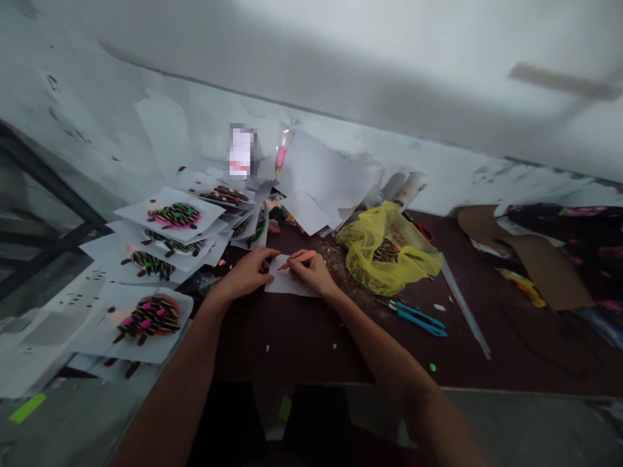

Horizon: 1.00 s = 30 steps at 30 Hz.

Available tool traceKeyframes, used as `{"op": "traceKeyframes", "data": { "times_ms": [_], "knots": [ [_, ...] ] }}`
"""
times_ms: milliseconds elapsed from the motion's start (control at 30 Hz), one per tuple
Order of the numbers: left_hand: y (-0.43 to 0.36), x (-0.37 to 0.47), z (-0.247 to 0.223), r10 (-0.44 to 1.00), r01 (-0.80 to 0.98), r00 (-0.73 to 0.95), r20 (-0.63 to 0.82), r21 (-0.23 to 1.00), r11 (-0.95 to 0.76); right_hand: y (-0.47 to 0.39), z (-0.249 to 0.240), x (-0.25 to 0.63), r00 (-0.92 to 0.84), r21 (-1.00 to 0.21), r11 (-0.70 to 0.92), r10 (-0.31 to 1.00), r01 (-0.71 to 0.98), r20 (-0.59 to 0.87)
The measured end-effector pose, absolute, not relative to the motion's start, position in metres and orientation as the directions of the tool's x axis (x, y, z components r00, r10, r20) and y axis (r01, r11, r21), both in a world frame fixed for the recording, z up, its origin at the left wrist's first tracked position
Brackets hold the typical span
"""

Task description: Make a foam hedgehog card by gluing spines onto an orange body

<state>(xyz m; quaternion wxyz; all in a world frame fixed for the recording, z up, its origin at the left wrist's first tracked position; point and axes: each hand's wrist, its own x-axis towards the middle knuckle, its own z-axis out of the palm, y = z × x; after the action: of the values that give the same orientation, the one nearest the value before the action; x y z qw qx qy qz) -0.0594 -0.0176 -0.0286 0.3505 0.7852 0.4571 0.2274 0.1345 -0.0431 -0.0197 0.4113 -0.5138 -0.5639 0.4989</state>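
A small white sheet of paper [291, 285] lies on the dark brown table in front of me. My right hand [314, 272] is closed around an orange pen [304, 257], its tip slanting down to the left over the sheet. My left hand [250, 272] rests at the sheet's left edge, thumb and fingers apart. To the left, piled sheets carry hedgehog pictures; the top one [175, 211] has green and pink bits among dark striped spines. Right of my right hand sits an open yellow plastic bag [365, 259] with small dark striped sticks inside.
Blue thread snips [418, 318] and a clear ruler-like strip [464, 305] lie to the right. Brown cardboard [549, 272] and dark patterned cloth [584, 240] are at far right. A blurred phone-like screen [242, 151] and a wrapped pink flower [281, 155] lean on the wall.
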Motion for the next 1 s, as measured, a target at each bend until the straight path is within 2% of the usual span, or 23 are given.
{"op": "traceKeyframes", "data": {
  "times_ms": [500,833,900,1000],
  "knots": [
    [-0.022,-0.053,-0.025,0.878,0.528,0.477,0.042,0.785,-0.324,-0.046,-0.026,0.13,-0.083,-0.992,-0.053,0.995,0.114,-0.063],
    [-0.02,-0.047,-0.023,0.923,0.568,0.382,0.054,0.774,-0.28,-0.041,-0.03,0.132,-0.028,-0.997,-0.051,0.998,0.059,-0.053],
    [-0.023,-0.043,-0.018,0.943,0.579,0.321,0.09,0.769,-0.271,-0.042,-0.031,0.132,-0.02,-0.997,-0.045,0.999,0.06,-0.047],
    [-0.023,-0.033,-0.001,0.926,0.566,0.296,0.236,0.738,-0.368,-0.043,-0.031,0.132,-0.025,-0.998,-0.04,0.999,0.046,-0.041]
  ]
}}
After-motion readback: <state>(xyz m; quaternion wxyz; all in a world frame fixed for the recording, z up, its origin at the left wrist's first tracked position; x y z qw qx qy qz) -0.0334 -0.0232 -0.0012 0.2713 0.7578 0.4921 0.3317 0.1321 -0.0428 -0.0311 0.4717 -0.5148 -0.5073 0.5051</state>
